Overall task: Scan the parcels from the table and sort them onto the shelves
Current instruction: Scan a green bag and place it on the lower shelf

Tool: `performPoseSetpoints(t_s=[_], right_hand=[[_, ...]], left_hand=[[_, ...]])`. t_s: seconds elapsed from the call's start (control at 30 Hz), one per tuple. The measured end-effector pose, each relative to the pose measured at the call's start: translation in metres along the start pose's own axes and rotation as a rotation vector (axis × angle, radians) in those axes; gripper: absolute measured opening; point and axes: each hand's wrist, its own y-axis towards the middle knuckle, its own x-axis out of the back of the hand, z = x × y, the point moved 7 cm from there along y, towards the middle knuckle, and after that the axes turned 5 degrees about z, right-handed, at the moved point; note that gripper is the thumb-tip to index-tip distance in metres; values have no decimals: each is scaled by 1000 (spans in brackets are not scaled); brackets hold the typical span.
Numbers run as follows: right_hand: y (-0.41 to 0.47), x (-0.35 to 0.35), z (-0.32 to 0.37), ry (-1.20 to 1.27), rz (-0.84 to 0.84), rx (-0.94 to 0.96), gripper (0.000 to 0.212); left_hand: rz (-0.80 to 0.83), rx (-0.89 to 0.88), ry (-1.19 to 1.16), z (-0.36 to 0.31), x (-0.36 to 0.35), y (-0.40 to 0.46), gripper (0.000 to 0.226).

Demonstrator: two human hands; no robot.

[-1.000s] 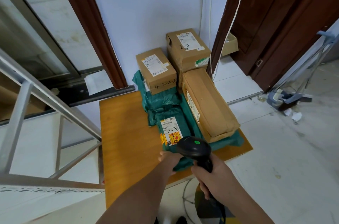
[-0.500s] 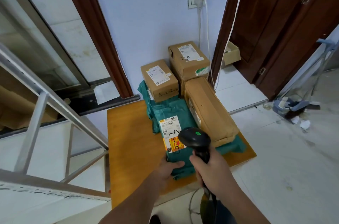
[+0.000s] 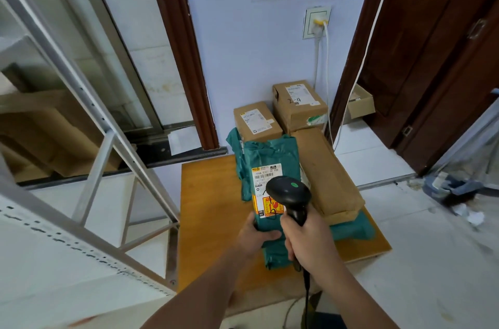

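Grey metal shelf (image 3: 89, 156) frames stand at the left, close against the table (image 3: 210, 220), so a parcel has only a short way to travel there. The left hand (image 3: 256, 234) grips the near end of the green bag (image 3: 272, 164) and tilts its label (image 3: 267, 175) up, probably to face the reader. The right hand (image 3: 305, 242) is clenched round the scanner (image 3: 289, 191), its head over the label. Bare wood lies left of the bag; on its right the long parcel (image 3: 326, 175) crowds it and nears the table's right edge. Two boxes (image 3: 297, 107) sit at the wall.
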Motion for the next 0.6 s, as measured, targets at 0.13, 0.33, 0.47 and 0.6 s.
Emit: performPoseSetpoints(t_s=[0.13, 0.33, 0.47, 0.6], right_hand=[[-10, -3, 2, -4, 7, 12, 14], [-26, -10, 6, -4, 18, 22, 7], [-44, -22, 16, 0, 70, -3, 7], [-67, -37, 28, -36, 75, -15, 6]], left_hand=[[26, -42, 28, 3, -2, -4, 93], [105, -53, 40, 4, -3, -20, 82], [95, 21, 21, 18, 12, -26, 89], [91, 52, -14, 31, 31, -41, 83]])
